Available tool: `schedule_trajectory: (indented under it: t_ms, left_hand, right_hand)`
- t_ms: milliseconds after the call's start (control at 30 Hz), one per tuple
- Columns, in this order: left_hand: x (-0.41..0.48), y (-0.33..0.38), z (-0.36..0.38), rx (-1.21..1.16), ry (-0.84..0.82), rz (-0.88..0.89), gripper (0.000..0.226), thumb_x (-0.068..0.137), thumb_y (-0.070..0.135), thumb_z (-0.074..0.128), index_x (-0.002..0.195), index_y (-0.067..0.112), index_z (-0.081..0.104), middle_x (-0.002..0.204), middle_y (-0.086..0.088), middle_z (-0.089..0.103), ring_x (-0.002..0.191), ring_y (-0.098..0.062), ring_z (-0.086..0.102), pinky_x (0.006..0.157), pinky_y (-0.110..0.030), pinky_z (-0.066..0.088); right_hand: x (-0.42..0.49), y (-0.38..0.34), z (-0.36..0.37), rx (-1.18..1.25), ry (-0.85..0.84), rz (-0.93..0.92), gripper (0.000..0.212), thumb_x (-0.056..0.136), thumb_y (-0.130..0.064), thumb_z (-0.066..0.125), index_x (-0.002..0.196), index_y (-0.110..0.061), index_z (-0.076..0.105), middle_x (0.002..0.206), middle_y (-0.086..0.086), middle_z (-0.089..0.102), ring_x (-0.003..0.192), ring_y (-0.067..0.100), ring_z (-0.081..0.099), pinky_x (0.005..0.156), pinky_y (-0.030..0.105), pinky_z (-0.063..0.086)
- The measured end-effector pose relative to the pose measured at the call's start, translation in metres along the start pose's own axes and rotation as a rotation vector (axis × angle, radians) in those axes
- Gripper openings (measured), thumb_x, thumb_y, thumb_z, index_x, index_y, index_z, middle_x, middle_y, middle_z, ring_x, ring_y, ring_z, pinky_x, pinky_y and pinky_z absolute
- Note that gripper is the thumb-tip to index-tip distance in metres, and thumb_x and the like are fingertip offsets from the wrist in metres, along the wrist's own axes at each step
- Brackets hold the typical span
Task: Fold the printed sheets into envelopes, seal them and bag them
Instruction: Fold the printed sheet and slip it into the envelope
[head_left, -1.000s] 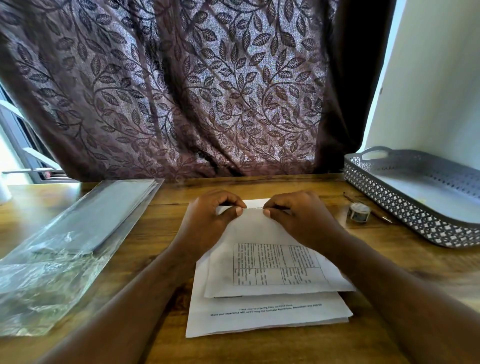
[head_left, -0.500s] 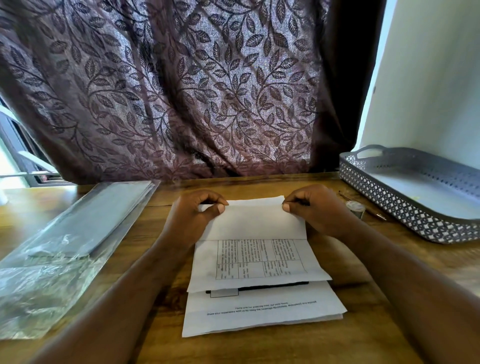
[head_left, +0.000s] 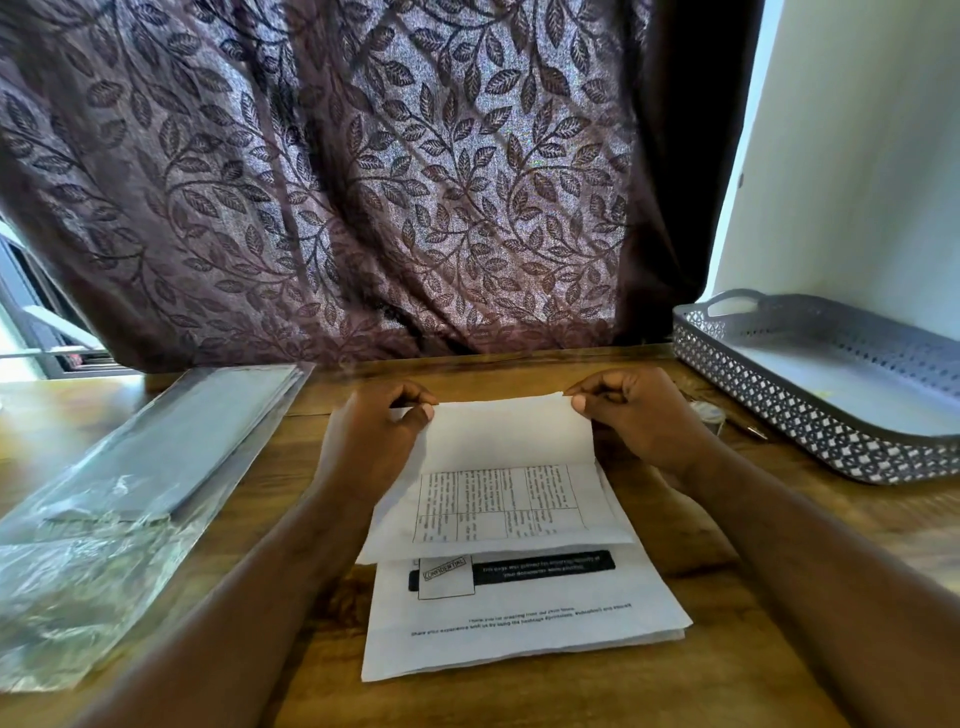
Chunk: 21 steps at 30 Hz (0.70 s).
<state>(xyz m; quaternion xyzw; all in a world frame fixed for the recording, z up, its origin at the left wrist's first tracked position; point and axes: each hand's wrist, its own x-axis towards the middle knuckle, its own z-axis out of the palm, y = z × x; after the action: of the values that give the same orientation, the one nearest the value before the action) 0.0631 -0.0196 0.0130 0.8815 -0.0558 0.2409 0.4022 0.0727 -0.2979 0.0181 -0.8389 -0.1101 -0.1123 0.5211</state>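
- Clear plastic bags (head_left: 130, 467), lying flat at the left of the surface (head_left: 571, 696), well apart from the fold: being slick, they are likely to slide if the left forearm brushes them.
- Left hand (head_left: 374, 441), pinching the far left corner of the top printed sheet (head_left: 509, 467): a stronger pull here risks skewing the crease.
- Top printed sheet, lying at centre on the stack of printed sheets (head_left: 519, 623), blank flap raised: the loose stack may be shifting beneath it, spoiling alignment.
- Right hand (head_left: 639, 415), pinching the far right corner: too tight a pinch risks creasing or tearing that corner.
- Small roll (head_left: 710, 414), partly hidden just beside the right hand: it is liable to be knocked toward the grey perforated tray (head_left: 779, 410).
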Motion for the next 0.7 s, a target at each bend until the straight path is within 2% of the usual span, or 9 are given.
schedule_trajectory:
  t_ms: [67, 167, 233, 300, 333, 400, 533, 700]
  left_hand:
    - [-0.006, 0.007, 0.002, 0.158, 0.034, 0.148, 0.008, 0.091, 0.028, 0.069, 0.098, 0.030, 0.074, 0.100, 0.020, 0.070, 0.096, -0.006, 0.063, 0.093, -0.037, 0.047]
    - [-0.015, 0.021, 0.011, 0.279, -0.005, 0.337, 0.024, 0.094, 0.039, 0.064, 0.116, 0.031, 0.069, 0.118, 0.015, 0.069, 0.111, -0.009, 0.059, 0.105, -0.040, 0.033]
    - [-0.017, 0.033, 0.020, 0.267, -0.035, 0.407, 0.023, 0.095, 0.041, 0.061, 0.115, 0.033, 0.067, 0.114, 0.013, 0.071, 0.106, -0.011, 0.061, 0.102, -0.041, 0.038]
    - [-0.017, 0.041, 0.027, 0.228, -0.030, 0.463, 0.015, 0.096, 0.039, 0.058, 0.103, 0.032, 0.068, 0.096, 0.012, 0.072, 0.087, -0.010, 0.063, 0.087, -0.040, 0.046]
    - [-0.017, 0.043, 0.028, 0.210, -0.021, 0.471, 0.014, 0.096, 0.038, 0.057, 0.097, 0.031, 0.069, 0.088, 0.012, 0.071, 0.078, -0.009, 0.062, 0.080, -0.038, 0.045]
    - [-0.015, 0.043, 0.029, 0.213, -0.006, 0.470, 0.014, 0.096, 0.037, 0.059, 0.091, 0.029, 0.070, 0.080, 0.012, 0.071, 0.069, -0.007, 0.060, 0.075, -0.035, 0.043]
    - [-0.015, 0.037, 0.024, 0.205, -0.026, 0.443, 0.015, 0.094, 0.035, 0.060, 0.091, 0.028, 0.073, 0.078, 0.011, 0.073, 0.068, -0.009, 0.064, 0.078, -0.045, 0.052]
    - [-0.012, 0.032, 0.017, 0.219, -0.030, 0.389, 0.019, 0.092, 0.038, 0.058, 0.092, 0.029, 0.075, 0.080, 0.013, 0.074, 0.069, -0.008, 0.064, 0.081, -0.048, 0.053]
  right_hand:
    - [-0.001, -0.005, 0.005, -0.025, 0.034, -0.055, 0.009, 0.093, -0.012, 0.069, 0.095, -0.012, 0.078, 0.087, -0.001, 0.078, 0.081, 0.012, 0.074, 0.077, 0.029, 0.062]
    - [-0.006, -0.017, 0.017, -0.070, 0.031, -0.188, 0.009, 0.092, -0.010, 0.070, 0.093, -0.013, 0.078, 0.083, -0.004, 0.077, 0.073, 0.009, 0.072, 0.070, 0.020, 0.058]
    - [-0.010, -0.022, 0.025, -0.102, 0.006, -0.271, 0.009, 0.091, -0.009, 0.071, 0.093, -0.014, 0.078, 0.083, -0.005, 0.076, 0.072, 0.007, 0.071, 0.068, 0.019, 0.057]
    - [-0.012, -0.023, 0.030, -0.124, 0.004, -0.333, 0.008, 0.091, -0.011, 0.072, 0.093, -0.016, 0.077, 0.083, -0.006, 0.075, 0.073, 0.008, 0.070, 0.068, 0.021, 0.058]
    - [-0.012, -0.023, 0.032, -0.133, 0.011, -0.346, 0.007, 0.091, -0.012, 0.071, 0.092, -0.017, 0.077, 0.083, -0.007, 0.075, 0.074, 0.009, 0.070, 0.068, 0.024, 0.059]
    - [-0.012, -0.022, 0.031, -0.150, 0.026, -0.352, 0.009, 0.091, -0.012, 0.071, 0.091, -0.018, 0.076, 0.083, -0.007, 0.075, 0.075, 0.009, 0.070, 0.070, 0.028, 0.059]
    - [-0.012, -0.021, 0.030, -0.183, 0.022, -0.350, 0.011, 0.090, -0.012, 0.072, 0.092, -0.021, 0.077, 0.086, -0.010, 0.075, 0.078, 0.006, 0.069, 0.072, 0.026, 0.058]
    - [-0.011, -0.021, 0.025, -0.157, 0.038, -0.306, 0.015, 0.090, -0.009, 0.072, 0.088, -0.023, 0.077, 0.084, -0.014, 0.074, 0.079, 0.005, 0.069, 0.072, 0.022, 0.057]
